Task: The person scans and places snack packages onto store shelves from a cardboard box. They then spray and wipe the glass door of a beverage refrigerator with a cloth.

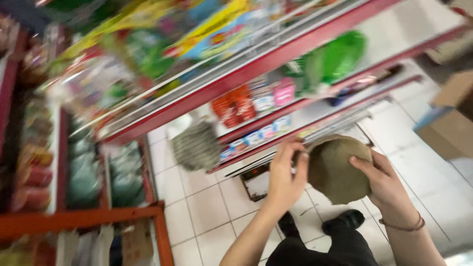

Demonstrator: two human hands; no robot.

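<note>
Both of my hands hold a round olive-brown cloth item [337, 170], shaped like a cap or a soft bag, in front of a store shelf. My left hand [286, 175] grips its left edge with the fingers curled over the rim. My right hand [382, 182] cups its right side, thumb on the front; a thin band sits on that wrist. Below the hands I see my dark trousers and black shoes [347, 219] on the white tiled floor. The whole picture is blurred by motion.
Red-edged shelves [256, 69] with colourful packets, small boxes and a green bag [340, 54] run across the top. A striped grey bundle [197, 145] lies on the floor by the shelf base. Cardboard boxes [451, 123] stand at right. An orange-framed rack [98, 216] stands at left.
</note>
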